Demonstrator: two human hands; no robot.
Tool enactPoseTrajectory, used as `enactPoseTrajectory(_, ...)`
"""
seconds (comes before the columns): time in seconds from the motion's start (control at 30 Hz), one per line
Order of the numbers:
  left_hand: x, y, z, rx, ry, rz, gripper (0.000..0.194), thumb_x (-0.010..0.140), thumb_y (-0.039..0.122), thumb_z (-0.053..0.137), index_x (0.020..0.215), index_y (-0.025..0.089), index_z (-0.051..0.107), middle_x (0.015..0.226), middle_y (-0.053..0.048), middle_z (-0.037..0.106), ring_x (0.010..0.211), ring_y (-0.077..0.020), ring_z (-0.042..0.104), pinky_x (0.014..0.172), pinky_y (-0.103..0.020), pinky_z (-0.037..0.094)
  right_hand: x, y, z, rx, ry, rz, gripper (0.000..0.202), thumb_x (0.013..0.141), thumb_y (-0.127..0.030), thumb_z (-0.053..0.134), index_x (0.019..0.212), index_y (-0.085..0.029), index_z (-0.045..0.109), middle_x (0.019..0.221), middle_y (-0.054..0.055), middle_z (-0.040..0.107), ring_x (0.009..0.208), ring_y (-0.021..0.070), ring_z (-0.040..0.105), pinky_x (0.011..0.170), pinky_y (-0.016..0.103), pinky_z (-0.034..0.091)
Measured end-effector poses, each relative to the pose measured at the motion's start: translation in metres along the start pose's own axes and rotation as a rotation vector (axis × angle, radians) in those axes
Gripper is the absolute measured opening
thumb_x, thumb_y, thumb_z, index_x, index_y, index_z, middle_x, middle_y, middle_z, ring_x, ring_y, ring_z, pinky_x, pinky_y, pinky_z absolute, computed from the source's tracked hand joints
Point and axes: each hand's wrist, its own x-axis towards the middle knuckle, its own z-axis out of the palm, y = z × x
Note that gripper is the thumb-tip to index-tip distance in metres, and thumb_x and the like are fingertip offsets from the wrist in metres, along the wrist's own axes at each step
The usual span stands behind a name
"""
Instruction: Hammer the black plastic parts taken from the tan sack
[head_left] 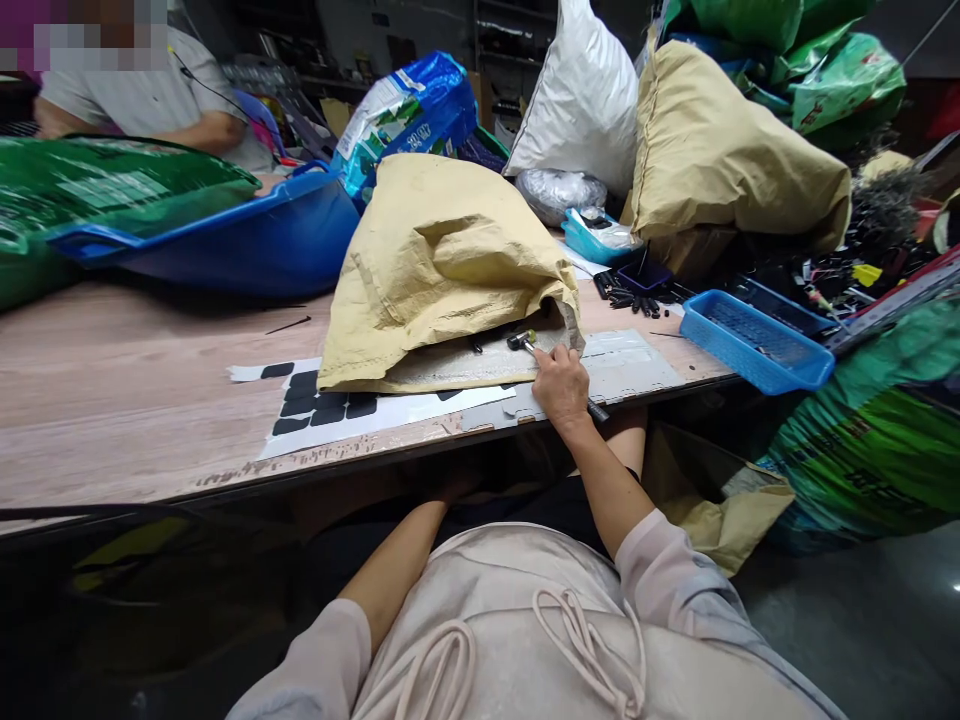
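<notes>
My right hand (561, 384) is closed around a small hammer (521, 341), just above the table's front edge. The hammer's head looks black and yellowish, on a short metal shaft, and the black end of its handle (598, 410) sticks out below my palm. Its head is at the open mouth of a tan woven sack (442, 260) lying on the table. Inside the mouth, a small dark piece (477, 346) rests on the pale lining. My left hand (457, 486) is low in the shadow under the table edge, its fingers hidden.
White sheets with black rounded pads (322, 402) lie under the sack, beside a grey taped board (630, 360). A blue basket (757, 340) stands right, a large blue tub (247, 235) left. Full sacks (727, 150) crowd the back. Another person (202, 100) sits across the table.
</notes>
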Motion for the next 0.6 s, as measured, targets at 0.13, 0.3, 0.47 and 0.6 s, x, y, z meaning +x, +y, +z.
enactPoseTrajectory(0.13,-0.015,0.027,-0.009,-0.001,-0.253,0.0,0.027,0.085,0.046,0.077,0.072,0.023,0.069,0.076,-0.005,0.073,0.071,-0.0233,0.064,0.068,-0.037,0.053,-0.001,-0.001,-0.002,-0.013,-0.012,0.006,0.046,0.106,-0.015,0.046,0.14,-0.024,0.076,0.125,0.016,0.071,0.115,0.0305,0.059,0.089,0.037,0.051)
enactPoseTrajectory(0.3,-0.028,0.102,-0.067,-0.061,-0.432,0.261,0.046,0.089,0.066,0.069,0.083,0.021,0.072,0.076,-0.005,0.076,0.062,-0.0176,0.06,0.059,-0.029,0.044,0.0,-0.001,-0.001,-0.014,-0.008,0.007,0.045,0.107,-0.017,0.046,0.141,-0.024,0.075,0.127,0.016,0.07,0.117,0.0308,0.058,0.092,0.037,0.051)
enactPoseTrajectory(0.47,0.021,0.142,-0.11,0.409,0.5,-0.086,0.049,0.098,0.061,0.061,0.105,0.015,0.077,0.113,-0.022,0.08,0.111,-0.0405,0.074,0.089,-0.042,0.056,0.0,-0.002,-0.002,-0.031,-0.026,0.009,0.044,0.107,-0.018,0.048,0.141,-0.026,0.075,0.126,0.016,0.071,0.117,0.0304,0.059,0.091,0.036,0.051)
enactPoseTrajectory(0.6,0.066,0.135,-0.11,0.486,0.638,-0.234,0.07,0.096,0.071,0.063,0.131,0.011,0.071,0.134,-0.033,0.072,0.131,-0.0491,0.066,0.104,-0.052,0.054,-0.001,-0.002,-0.003,-0.042,-0.025,0.002,0.044,0.107,-0.018,0.049,0.142,-0.025,0.074,0.127,0.016,0.07,0.116,0.0299,0.058,0.091,0.036,0.051)
